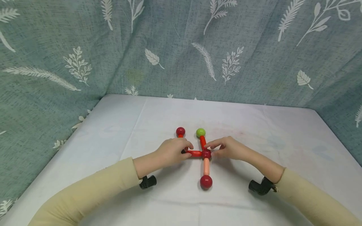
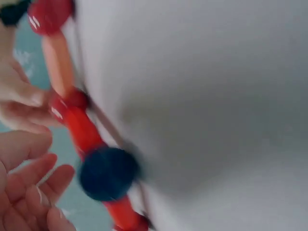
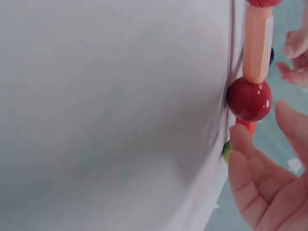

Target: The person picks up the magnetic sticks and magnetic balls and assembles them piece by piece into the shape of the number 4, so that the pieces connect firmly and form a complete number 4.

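Observation:
A structure of balls and rods lies on the white cloth. Its red middle ball (image 1: 206, 153) joins a peach rod (image 1: 206, 166), a red rod (image 1: 194, 153) on the left and another red rod (image 1: 202, 142) at the back. A dark blue ball (image 2: 108, 173) ends the left rod, mostly behind my left hand (image 1: 172, 151) in the head view. That hand's fingers are loosely bent beside the blue ball, with a gap showing in the left wrist view. My right hand (image 1: 230, 148) is at the middle ball, thumb and fingers spread apart beside it in the right wrist view.
A red ball (image 1: 206, 182) caps the peach rod at the near end. Farther back are a green ball (image 1: 200, 132) and another red ball (image 1: 180, 131). Patterned grey-green fabric (image 1: 181, 50) hangs behind the table (image 1: 254, 125).

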The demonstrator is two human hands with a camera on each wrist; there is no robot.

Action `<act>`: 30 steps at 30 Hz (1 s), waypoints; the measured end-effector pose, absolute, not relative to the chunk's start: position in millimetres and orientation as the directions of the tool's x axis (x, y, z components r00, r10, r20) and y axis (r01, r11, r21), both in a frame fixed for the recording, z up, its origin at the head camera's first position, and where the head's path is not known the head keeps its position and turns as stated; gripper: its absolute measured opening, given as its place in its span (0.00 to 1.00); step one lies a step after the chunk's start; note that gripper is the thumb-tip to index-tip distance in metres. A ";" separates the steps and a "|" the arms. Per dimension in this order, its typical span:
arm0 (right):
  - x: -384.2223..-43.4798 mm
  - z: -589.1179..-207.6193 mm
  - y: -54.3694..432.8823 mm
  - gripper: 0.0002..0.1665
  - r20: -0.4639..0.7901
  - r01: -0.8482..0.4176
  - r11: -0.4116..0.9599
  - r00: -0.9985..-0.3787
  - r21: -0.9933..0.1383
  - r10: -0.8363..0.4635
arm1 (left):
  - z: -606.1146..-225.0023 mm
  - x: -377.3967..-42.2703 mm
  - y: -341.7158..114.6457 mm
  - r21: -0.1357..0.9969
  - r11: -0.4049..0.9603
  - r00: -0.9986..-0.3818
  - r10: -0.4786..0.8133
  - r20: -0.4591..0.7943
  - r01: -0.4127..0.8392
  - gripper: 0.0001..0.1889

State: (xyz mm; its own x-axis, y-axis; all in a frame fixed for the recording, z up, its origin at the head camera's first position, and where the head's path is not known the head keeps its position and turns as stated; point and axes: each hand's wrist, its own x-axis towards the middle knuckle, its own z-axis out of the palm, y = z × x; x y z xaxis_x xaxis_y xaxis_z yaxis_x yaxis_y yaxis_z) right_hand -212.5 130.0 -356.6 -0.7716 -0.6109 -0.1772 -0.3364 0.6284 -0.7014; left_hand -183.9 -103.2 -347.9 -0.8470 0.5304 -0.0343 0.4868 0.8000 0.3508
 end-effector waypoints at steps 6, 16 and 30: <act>-226.3 -360.3 124.3 0.23 -0.263 -0.132 0.644 -0.837 -0.754 -0.479 | -359.5 -196.6 -111.9 0.379 0.798 -0.842 0.534 -0.084 0.468 0.14; -240.6 -369.4 101.3 0.31 -0.379 0.082 0.691 -0.879 -0.718 -0.289 | -365.5 -202.4 -108.9 0.439 0.790 -0.849 0.519 -0.104 0.429 0.11; -245.5 -373.6 84.1 0.39 -0.404 0.186 0.707 -0.902 -0.682 -0.153 | -365.3 -202.2 -107.8 0.429 0.800 -0.859 0.503 -0.098 0.420 0.09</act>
